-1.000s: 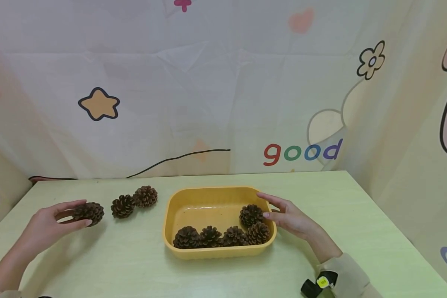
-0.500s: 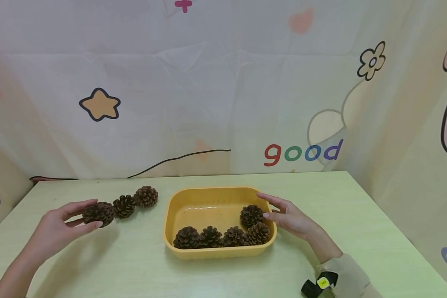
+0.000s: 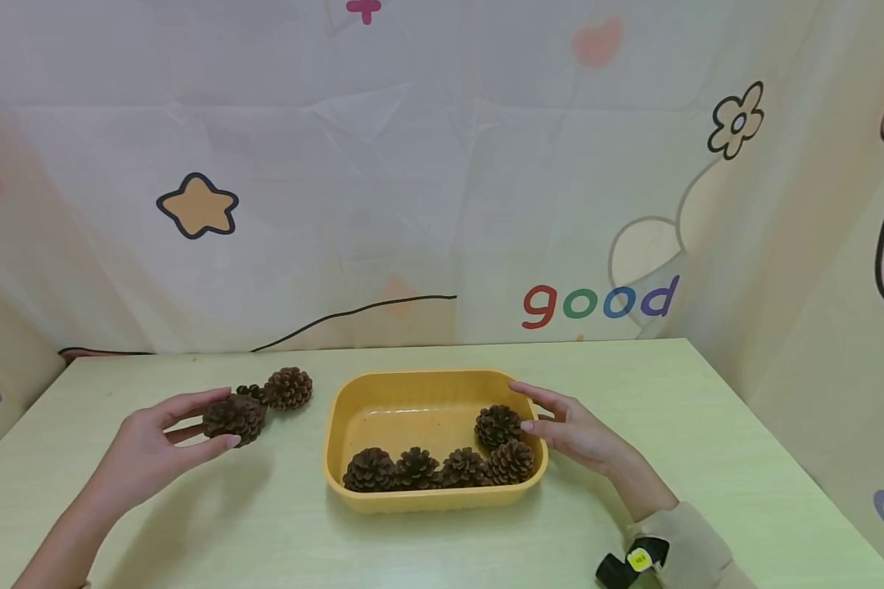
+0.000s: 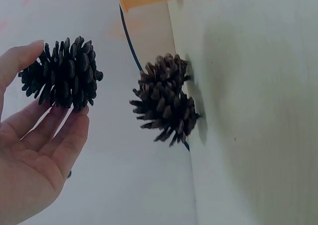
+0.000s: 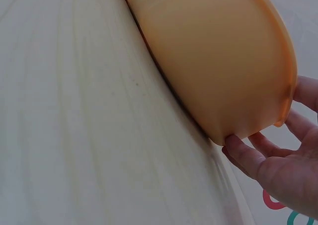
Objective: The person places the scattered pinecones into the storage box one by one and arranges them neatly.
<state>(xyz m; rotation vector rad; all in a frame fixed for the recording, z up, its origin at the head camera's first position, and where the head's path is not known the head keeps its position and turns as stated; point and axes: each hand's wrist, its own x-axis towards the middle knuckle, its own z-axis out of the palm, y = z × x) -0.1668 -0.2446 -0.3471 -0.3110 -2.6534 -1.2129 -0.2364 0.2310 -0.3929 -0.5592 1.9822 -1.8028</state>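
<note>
My left hand (image 3: 155,442) holds a dark brown pine cone (image 3: 234,420) between thumb and fingers, raised off the table. In the left wrist view, the held pine cone (image 4: 62,75) sits at the fingertips. Just behind it on the table are two more: one pine cone (image 3: 250,393) mostly hidden from the head view, and a browner pine cone (image 3: 289,388). A yellow plastic basin (image 3: 435,500) stands to the right, with several pine cones (image 3: 416,469) along its near and right sides. My right hand (image 3: 582,438) holds the basin's right edge, its fingers against the outer wall (image 5: 218,61).
The pale green table (image 3: 265,532) ends at a printed curtain (image 3: 427,204) hanging behind it. More curtain (image 3: 818,327) hangs at the right. A black wrist camera (image 3: 622,564) is strapped by the right sleeve.
My left hand has carried the pine cone rightward, so it now covers part of the nearer pine cone on the table. The right hand and the basin have stayed put.
</note>
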